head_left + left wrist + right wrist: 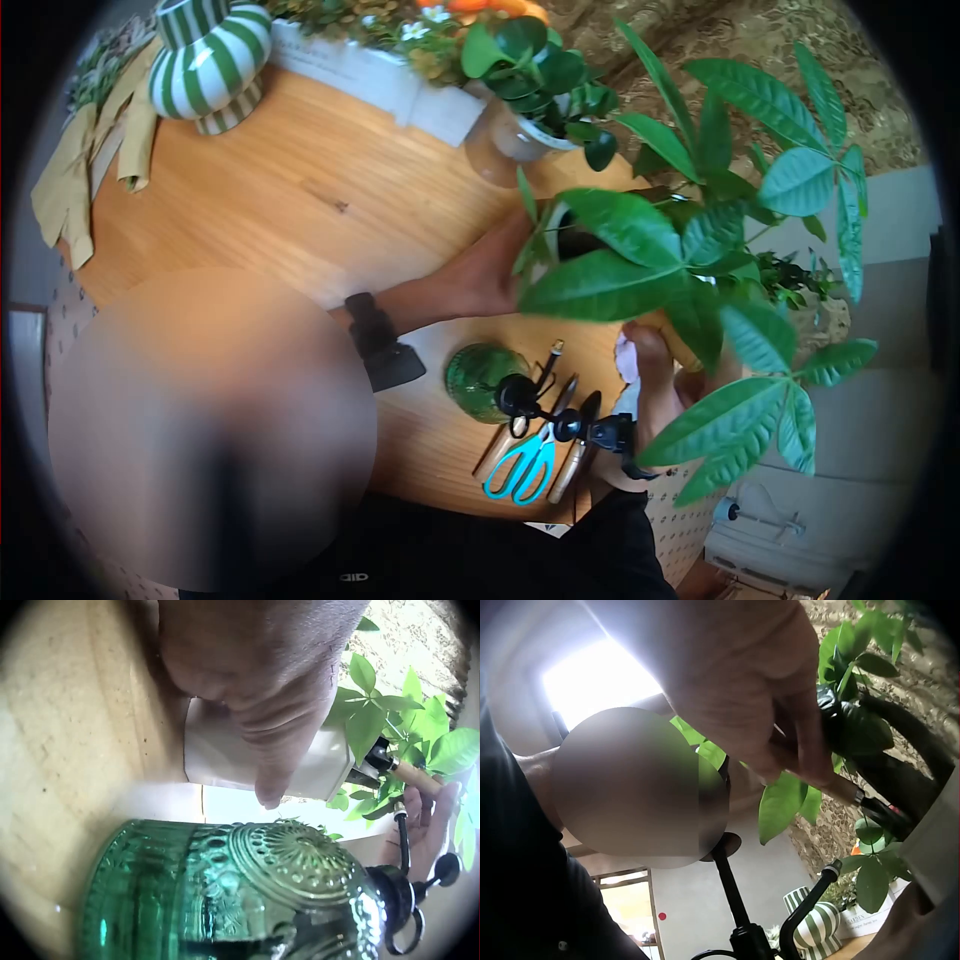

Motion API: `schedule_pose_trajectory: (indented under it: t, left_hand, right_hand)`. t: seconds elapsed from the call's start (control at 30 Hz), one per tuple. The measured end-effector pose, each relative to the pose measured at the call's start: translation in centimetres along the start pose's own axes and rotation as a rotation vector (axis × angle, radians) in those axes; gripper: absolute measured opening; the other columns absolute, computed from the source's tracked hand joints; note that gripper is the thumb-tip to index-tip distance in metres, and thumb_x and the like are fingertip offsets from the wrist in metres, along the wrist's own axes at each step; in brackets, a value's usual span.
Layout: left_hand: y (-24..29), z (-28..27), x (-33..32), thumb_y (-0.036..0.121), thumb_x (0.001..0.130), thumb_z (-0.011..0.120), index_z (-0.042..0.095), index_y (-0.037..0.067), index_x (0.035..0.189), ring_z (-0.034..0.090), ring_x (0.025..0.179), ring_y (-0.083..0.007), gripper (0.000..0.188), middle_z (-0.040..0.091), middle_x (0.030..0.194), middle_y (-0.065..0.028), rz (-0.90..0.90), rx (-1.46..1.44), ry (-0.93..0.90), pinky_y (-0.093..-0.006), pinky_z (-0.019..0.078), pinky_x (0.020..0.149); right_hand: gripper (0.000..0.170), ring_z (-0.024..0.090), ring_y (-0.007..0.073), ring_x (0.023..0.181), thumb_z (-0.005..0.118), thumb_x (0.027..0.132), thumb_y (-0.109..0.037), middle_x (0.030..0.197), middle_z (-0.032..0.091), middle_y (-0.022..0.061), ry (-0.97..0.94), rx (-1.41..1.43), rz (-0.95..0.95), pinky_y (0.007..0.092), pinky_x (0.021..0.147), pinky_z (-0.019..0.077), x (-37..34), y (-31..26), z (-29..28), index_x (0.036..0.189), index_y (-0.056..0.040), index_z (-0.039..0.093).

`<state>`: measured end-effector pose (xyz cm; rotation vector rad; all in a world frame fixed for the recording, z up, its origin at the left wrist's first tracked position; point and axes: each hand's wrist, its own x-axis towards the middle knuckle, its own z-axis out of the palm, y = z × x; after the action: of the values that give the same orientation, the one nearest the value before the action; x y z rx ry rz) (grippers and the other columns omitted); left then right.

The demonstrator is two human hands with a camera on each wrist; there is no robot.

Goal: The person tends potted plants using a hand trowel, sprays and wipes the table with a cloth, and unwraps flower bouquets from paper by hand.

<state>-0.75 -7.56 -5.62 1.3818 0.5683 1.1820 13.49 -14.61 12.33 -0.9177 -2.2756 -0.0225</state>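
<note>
In the left wrist view, my left hand (262, 667) grips the white pot (217, 750), its thumb lying along the pot's side. The leafy plant (640, 240) rises from this pot and covers much of the right side of the head view. My right hand (742, 682) pinches the wooden handle (843, 787) of a small tool whose dark end reaches in at the pot's mouth beside the stems. That tool's tip is hidden. From the head view, leaves partly cover both the left hand (495, 265) and the right hand (658, 385).
A green glass spray bottle (478, 382) stands close to the pot, near turquoise scissors (522, 470) and wooden-handled tools (572, 465). Toward the back are a smaller potted plant (540, 85), a white planter box (370, 80), a striped vase (210, 65) and tan gloves (75, 190).
</note>
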Motion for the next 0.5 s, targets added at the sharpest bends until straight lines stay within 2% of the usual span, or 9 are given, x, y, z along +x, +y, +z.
schedule_pose_trajectory:
  t: [0.03, 0.07, 0.17, 0.23, 0.27, 0.33, 0.37, 0.43, 0.5]
  left_hand:
    - [-0.2, 0.0, -0.5, 0.028, 0.079, 0.086, 0.032, 0.003, 0.149, 0.046, 0.138, -0.0330, 0.092, 0.048, 0.144, -0.0211, 0.103, 0.146, 0.028, -0.0448, 0.0384, 0.114]
    - [0.4, -0.1, -0.9, 0.028, 0.079, 0.086, 0.032, 0.003, 0.149, 0.046, 0.138, -0.0330, 0.092, 0.048, 0.144, -0.0211, 0.089, 0.155, 0.031, -0.0448, 0.0384, 0.114]
    - [1.7, 0.1, -0.9, 0.030, 0.078, 0.086, 0.034, 0.002, 0.147, 0.046, 0.137, -0.0370, 0.091, 0.048, 0.143, -0.0226, -0.010, 0.144, 0.052, -0.0451, 0.0385, 0.114]
    - [1.7, 0.3, -0.6, 0.030, 0.077, 0.085, 0.033, 0.003, 0.147, 0.045, 0.138, -0.0395, 0.091, 0.046, 0.145, -0.0233, -0.137, -0.053, 0.065, -0.0466, 0.0386, 0.113]
    - [1.9, 0.2, -0.8, 0.030, 0.077, 0.085, 0.033, 0.003, 0.147, 0.045, 0.138, -0.0395, 0.091, 0.046, 0.145, -0.0233, -0.138, -0.049, 0.059, -0.0466, 0.0386, 0.113]
    - [2.3, 0.0, -1.2, 0.026, 0.079, 0.083, 0.032, 0.003, 0.149, 0.042, 0.140, -0.0395, 0.089, 0.043, 0.148, -0.0235, 0.086, 0.104, 0.005, -0.0473, 0.0367, 0.115]
    - [1.9, -0.1, -1.1, 0.026, 0.079, 0.083, 0.032, 0.003, 0.149, 0.042, 0.140, -0.0395, 0.089, 0.043, 0.148, -0.0235, 0.086, 0.106, -0.004, -0.0473, 0.0367, 0.115]
    - [-0.6, -0.1, -0.8, 0.023, 0.083, 0.079, 0.032, 0.004, 0.150, 0.039, 0.142, -0.0401, 0.084, 0.040, 0.151, -0.0235, -0.043, -0.051, 0.002, -0.0479, 0.0335, 0.118]
    - [-3.5, -0.7, -0.4, 0.022, 0.084, 0.078, 0.033, 0.004, 0.150, 0.038, 0.143, -0.0402, 0.082, 0.040, 0.151, -0.0231, -0.101, -0.040, -0.012, -0.0477, 0.0321, 0.119]
  right_hand:
    - [0.037, 0.068, 0.0230, 0.079, 0.071, 0.096, -0.032, 0.091, 0.069, 0.0122, -0.012, 0.012, 0.026, 0.0325, 0.073, 0.0557, -1.4, 0.2, -0.9, 0.106, 0.0027, 0.065]
    - [0.038, 0.068, 0.0229, 0.079, 0.071, 0.096, -0.033, 0.092, 0.069, 0.0121, -0.019, 0.019, 0.049, 0.0326, 0.073, 0.0556, -1.8, 0.6, -1.4, 0.108, 0.0028, 0.066]
    - [0.039, 0.069, 0.0234, 0.081, 0.071, 0.097, -0.034, 0.093, 0.070, 0.0133, 0.006, 0.050, 0.120, 0.0331, 0.074, 0.0557, -2.6, 0.7, -1.0, 0.108, 0.0029, 0.066]
    - [0.041, 0.071, 0.0246, 0.083, 0.071, 0.096, -0.036, 0.095, 0.072, 0.0161, 0.060, 0.101, 0.201, 0.0339, 0.075, 0.0561, -2.9, 0.7, -0.9, 0.106, 0.0030, 0.067]
    - [0.041, 0.071, 0.0246, 0.083, 0.071, 0.096, -0.036, 0.095, 0.072, 0.0161, 0.066, 0.100, 0.204, 0.0339, 0.075, 0.0561, -2.9, 0.7, -0.9, 0.106, 0.0030, 0.067]
    - [0.039, 0.072, 0.0247, 0.083, 0.073, 0.094, -0.036, 0.095, 0.072, 0.0156, 0.068, 0.101, 0.165, 0.0338, 0.073, 0.0562, -3.0, 0.8, -1.0, 0.106, 0.0012, 0.066]
    - [0.039, 0.072, 0.0248, 0.082, 0.073, 0.093, -0.036, 0.095, 0.072, 0.0154, 0.069, 0.099, 0.148, 0.0337, 0.072, 0.0563, -3.2, 0.8, -1.2, 0.105, 0.0003, 0.066]
    - [0.038, 0.072, 0.0249, 0.081, 0.075, 0.091, -0.036, 0.094, 0.072, 0.0150, 0.072, 0.091, 0.122, 0.0336, 0.070, 0.0564, -3.6, 0.8, -1.8, 0.105, -0.0015, 0.065]
    - [0.038, 0.072, 0.0250, 0.080, 0.076, 0.089, -0.036, 0.094, 0.072, 0.0145, 0.080, 0.078, 0.092, 0.0335, 0.069, 0.0566, -4.1, 0.9, -2.6, 0.104, -0.0033, 0.064]
